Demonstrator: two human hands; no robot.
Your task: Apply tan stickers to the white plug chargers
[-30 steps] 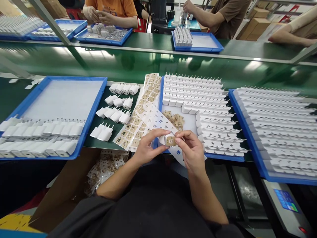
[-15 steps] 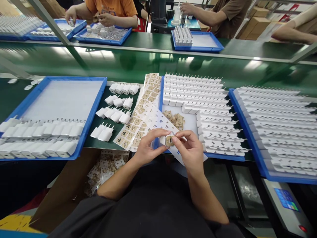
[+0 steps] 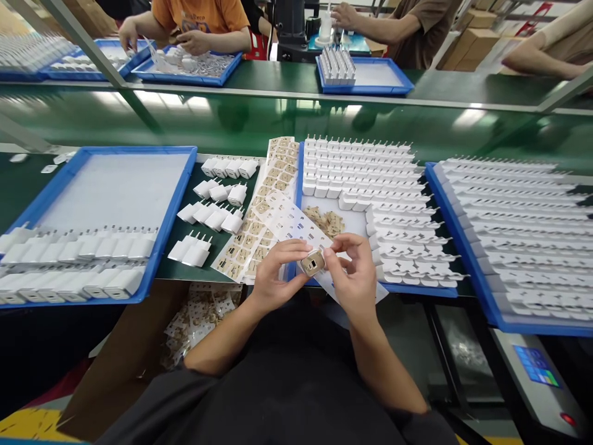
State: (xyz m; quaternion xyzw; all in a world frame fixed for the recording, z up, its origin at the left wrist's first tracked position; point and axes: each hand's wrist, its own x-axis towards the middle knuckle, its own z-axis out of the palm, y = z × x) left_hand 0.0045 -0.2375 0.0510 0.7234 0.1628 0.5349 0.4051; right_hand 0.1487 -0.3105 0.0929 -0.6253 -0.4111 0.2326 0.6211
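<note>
Above the front edge of the table, my left hand [image 3: 281,267] grips a white plug charger [image 3: 312,264] between thumb and fingers. Its end face, turned up toward me, carries a tan sticker with a dark port slot. On the charger's right side, my right hand [image 3: 354,272] has thumb and forefinger closed at the edge. Just beneath and behind my hands lies a white sheet with punched holes [image 3: 290,219]. Sheets of tan stickers [image 3: 252,238] lie to the left of it. A pile of loose tan pieces [image 3: 327,220] rests in the tray behind the charger.
A blue tray [image 3: 302,167] of upright white chargers stands ahead, another blue tray [image 3: 456,228] at right. At left, a blue tray [image 3: 173,204] holds rows of chargers. Loose chargers [image 3: 189,249] lie between. Below is a carton [image 3: 115,352] with sheet scraps. Co-workers sit across the belt [image 3: 231,114].
The charger has turned slightly and its stickered face now shows more fully. My right fingers have moved from over its face to its right edge. The view has shifted a little.
</note>
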